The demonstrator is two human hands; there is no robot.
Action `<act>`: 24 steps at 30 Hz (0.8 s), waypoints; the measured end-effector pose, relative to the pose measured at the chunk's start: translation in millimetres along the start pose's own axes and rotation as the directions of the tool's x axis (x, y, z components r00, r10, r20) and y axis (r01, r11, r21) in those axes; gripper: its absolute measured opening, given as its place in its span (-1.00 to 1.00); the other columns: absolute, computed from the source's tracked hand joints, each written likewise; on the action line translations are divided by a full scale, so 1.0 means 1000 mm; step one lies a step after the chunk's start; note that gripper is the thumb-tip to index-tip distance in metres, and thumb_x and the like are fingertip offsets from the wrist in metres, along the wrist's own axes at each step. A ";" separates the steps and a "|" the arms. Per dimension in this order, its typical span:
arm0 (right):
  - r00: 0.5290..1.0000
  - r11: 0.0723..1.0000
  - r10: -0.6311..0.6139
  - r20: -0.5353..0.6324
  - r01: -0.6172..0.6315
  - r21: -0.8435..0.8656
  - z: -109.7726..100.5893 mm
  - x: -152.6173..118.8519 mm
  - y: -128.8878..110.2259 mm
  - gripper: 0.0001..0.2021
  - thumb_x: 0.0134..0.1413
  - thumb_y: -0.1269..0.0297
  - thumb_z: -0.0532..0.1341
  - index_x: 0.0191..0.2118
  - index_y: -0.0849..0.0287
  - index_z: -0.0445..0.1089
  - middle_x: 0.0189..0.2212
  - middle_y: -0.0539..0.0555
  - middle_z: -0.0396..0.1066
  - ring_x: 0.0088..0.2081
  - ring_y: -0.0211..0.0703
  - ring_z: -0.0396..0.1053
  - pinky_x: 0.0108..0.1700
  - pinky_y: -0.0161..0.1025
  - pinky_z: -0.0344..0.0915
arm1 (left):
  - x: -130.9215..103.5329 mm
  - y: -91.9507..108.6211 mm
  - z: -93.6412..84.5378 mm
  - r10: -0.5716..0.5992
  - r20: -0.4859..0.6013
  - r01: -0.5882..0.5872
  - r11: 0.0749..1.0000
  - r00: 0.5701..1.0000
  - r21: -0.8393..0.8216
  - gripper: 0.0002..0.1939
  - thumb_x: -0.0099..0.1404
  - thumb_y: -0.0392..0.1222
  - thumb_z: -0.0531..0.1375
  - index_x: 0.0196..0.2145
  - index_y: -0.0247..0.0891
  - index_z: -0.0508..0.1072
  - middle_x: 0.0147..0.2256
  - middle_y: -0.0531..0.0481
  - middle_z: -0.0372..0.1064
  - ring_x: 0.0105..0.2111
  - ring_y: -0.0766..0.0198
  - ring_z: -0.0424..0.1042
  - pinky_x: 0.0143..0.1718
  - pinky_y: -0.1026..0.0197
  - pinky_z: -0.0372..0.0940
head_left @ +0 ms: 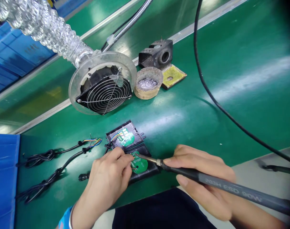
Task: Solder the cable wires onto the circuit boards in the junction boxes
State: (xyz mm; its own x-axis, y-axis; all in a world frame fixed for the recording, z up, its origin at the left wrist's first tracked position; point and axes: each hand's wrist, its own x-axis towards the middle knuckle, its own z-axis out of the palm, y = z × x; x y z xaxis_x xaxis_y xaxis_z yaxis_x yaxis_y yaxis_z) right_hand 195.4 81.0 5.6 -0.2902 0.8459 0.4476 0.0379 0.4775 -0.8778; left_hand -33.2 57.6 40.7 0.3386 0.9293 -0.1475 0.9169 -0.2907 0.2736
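My right hand (202, 178) is wrapped round a black soldering iron (221, 184), whose tip touches or nearly touches a green circuit board (140, 163) in a black case half. At the left edge of that board my left hand (111, 173) has its fingers pinched together; what they hold is too small to make out, perhaps a wire end hidden by the fingertips. Just beyond lies a second black case half (135, 127) with another green board (127, 137), joined to coloured wires.
Black cables (51, 154) with bare coloured ends lie at the left, near a blue bin (4, 178). Behind are a fume extractor fan (104, 95), a solder tin (148, 90) and an iron stand (156, 57). A black cord (216, 103) hangs at the right.
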 end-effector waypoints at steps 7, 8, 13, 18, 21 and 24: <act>1.000 1.000 -0.015 0.013 0.015 0.000 0.001 -0.001 0.003 -0.68 -0.05 0.52 0.11 -0.15 0.21 0.47 -0.57 0.02 0.36 -0.58 -0.26 0.26 -0.55 -0.28 0.26 | 0.001 0.001 0.002 -0.005 0.027 0.004 0.999 1.000 0.035 -0.75 0.37 -0.30 0.03 -0.16 -0.08 0.46 -0.33 0.08 0.36 -0.44 0.29 0.41 -0.57 0.26 0.13; 1.000 1.000 -0.018 0.014 0.018 -0.001 0.001 -0.001 0.003 -0.68 -0.04 0.51 0.11 -0.15 0.21 0.47 -0.57 0.02 0.36 -0.58 -0.26 0.26 -0.55 -0.28 0.26 | 0.001 0.001 0.003 -0.003 0.024 0.002 0.999 1.000 0.033 -0.75 0.37 -0.30 0.02 -0.16 -0.09 0.45 -0.33 0.07 0.35 -0.44 0.29 0.41 -0.57 0.26 0.13; 0.999 0.999 -0.030 0.011 0.030 0.010 0.003 -0.001 0.004 -0.68 -0.04 0.51 0.12 -0.15 0.22 0.47 -0.58 0.02 0.36 -0.59 -0.26 0.26 -0.55 -0.28 0.27 | -0.001 0.001 0.005 -0.010 0.000 0.010 1.000 1.000 0.006 -0.74 0.39 -0.31 0.00 -0.13 -0.11 0.44 -0.31 0.06 0.36 -0.40 0.30 0.43 -0.53 0.28 0.20; 1.000 1.000 -0.021 0.009 0.021 0.002 0.002 0.002 0.003 -0.68 -0.05 0.51 0.13 -0.16 0.20 0.48 -0.60 0.01 0.35 -0.61 -0.26 0.24 -0.57 -0.29 0.25 | -0.001 0.002 0.006 -0.003 -0.034 0.003 1.000 0.999 0.009 -0.75 0.38 -0.33 0.01 -0.14 -0.12 0.45 -0.31 0.06 0.36 -0.39 0.29 0.44 -0.51 0.28 0.24; 1.000 1.000 -0.023 0.010 0.023 0.010 0.002 0.002 0.003 -0.69 -0.04 0.50 0.12 -0.16 0.20 0.48 -0.60 0.00 0.35 -0.60 -0.26 0.26 -0.57 -0.29 0.27 | -0.001 0.003 0.005 0.006 -0.032 -0.005 0.999 0.999 0.032 -0.74 0.38 -0.35 0.01 -0.15 -0.11 0.45 -0.32 0.06 0.37 -0.41 0.29 0.42 -0.54 0.28 0.21; 1.000 1.000 -0.021 0.012 0.021 0.013 0.002 0.002 0.004 -0.69 -0.04 0.50 0.12 -0.16 0.20 0.47 -0.59 0.00 0.35 -0.59 -0.26 0.27 -0.56 -0.29 0.28 | -0.001 0.003 0.005 -0.001 -0.033 0.002 0.999 0.999 0.033 -0.74 0.37 -0.36 0.01 -0.16 -0.11 0.45 -0.33 0.06 0.37 -0.42 0.28 0.41 -0.55 0.28 0.20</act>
State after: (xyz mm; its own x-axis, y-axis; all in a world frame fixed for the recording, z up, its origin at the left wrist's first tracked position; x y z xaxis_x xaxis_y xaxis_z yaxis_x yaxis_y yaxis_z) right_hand 192.7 83.5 2.7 -0.3024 0.8327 0.4638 0.0192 0.4918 -0.8705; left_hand -29.6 54.4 37.0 0.3305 0.9366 -0.1159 0.9240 -0.2961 0.2419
